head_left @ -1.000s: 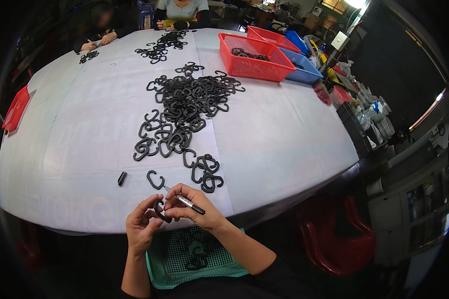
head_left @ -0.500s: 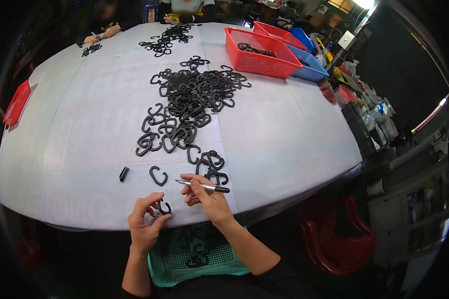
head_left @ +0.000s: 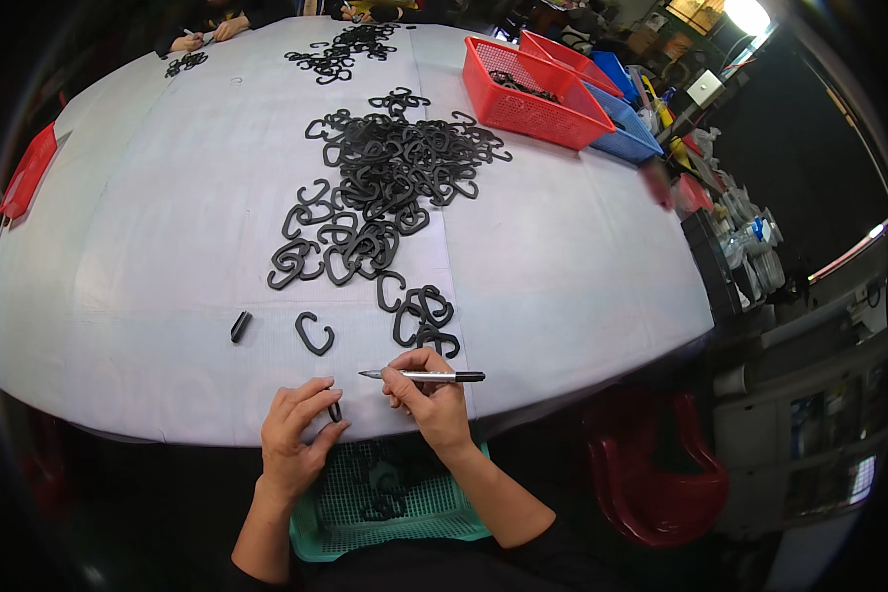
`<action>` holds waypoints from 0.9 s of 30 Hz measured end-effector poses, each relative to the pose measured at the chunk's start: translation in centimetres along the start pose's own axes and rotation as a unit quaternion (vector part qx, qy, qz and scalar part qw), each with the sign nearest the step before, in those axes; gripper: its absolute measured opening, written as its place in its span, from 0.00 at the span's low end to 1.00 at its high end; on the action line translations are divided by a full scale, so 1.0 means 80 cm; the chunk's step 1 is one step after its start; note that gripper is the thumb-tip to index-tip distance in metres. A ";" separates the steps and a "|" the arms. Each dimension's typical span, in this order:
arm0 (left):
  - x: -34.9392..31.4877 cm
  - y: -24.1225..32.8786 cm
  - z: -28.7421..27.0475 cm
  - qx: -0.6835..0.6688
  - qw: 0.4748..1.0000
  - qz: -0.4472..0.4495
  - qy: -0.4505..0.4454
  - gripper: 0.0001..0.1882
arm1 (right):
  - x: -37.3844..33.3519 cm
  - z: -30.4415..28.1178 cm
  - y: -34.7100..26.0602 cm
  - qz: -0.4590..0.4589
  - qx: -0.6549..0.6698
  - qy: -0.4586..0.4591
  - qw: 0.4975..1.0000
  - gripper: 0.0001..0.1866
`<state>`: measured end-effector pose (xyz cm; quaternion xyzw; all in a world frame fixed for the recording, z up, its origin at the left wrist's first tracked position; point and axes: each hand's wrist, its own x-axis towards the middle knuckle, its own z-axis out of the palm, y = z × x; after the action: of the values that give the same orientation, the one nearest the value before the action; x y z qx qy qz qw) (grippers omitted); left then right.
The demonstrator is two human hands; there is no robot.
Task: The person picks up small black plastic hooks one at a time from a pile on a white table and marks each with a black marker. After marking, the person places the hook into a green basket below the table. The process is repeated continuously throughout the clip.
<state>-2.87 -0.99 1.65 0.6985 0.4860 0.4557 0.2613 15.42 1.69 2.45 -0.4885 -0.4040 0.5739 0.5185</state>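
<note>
My left hand (head_left: 299, 439) pinches a black C-shaped plastic hook (head_left: 335, 407) between thumb and fingers, at the table's near edge. The hook is seen nearly edge-on, partly hidden by the fingers. Just right of it, my right hand (head_left: 432, 405) grips a silver marker pen (head_left: 426, 376); its bare tip points left, apart from the hook. A black pen cap (head_left: 240, 327) lies on the table ahead of my left hand, and a single loose hook (head_left: 315, 333) rests beside it. Several more hooks (head_left: 424, 314) lie just beyond my right hand.
A large heap of black hooks (head_left: 395, 168) spreads over the white-covered table (head_left: 562, 276). Red baskets (head_left: 533, 104) and a blue basket (head_left: 624, 133) stand far right, a red tray (head_left: 30, 173) far left. Below my hands is a green basket (head_left: 385, 533) holding hooks. Co-workers sit opposite; a red chair (head_left: 651, 483) stands right.
The held hook has turned from showing its open curve to nearly edge-on. My right hand and pen have shifted a little to the right, away from it. The whole view has tilted slightly.
</note>
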 end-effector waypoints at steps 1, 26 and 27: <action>-0.001 0.000 -0.002 -0.002 1.000 -0.003 -0.001 0.24 | -0.002 0.001 0.002 -0.002 -0.014 0.002 1.000 0.09; -0.010 -0.027 0.002 -0.041 0.999 0.005 0.021 0.28 | -0.013 0.043 0.029 -0.132 -0.173 0.057 0.974 0.11; -0.010 -0.027 0.002 -0.041 0.999 0.003 0.024 0.28 | -0.012 0.042 0.031 -0.137 -0.172 0.054 0.974 0.11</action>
<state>-3.76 -0.86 -0.49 0.6776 0.4714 0.4921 0.2767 11.59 0.52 0.86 -0.5404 -0.5314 0.3923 0.5213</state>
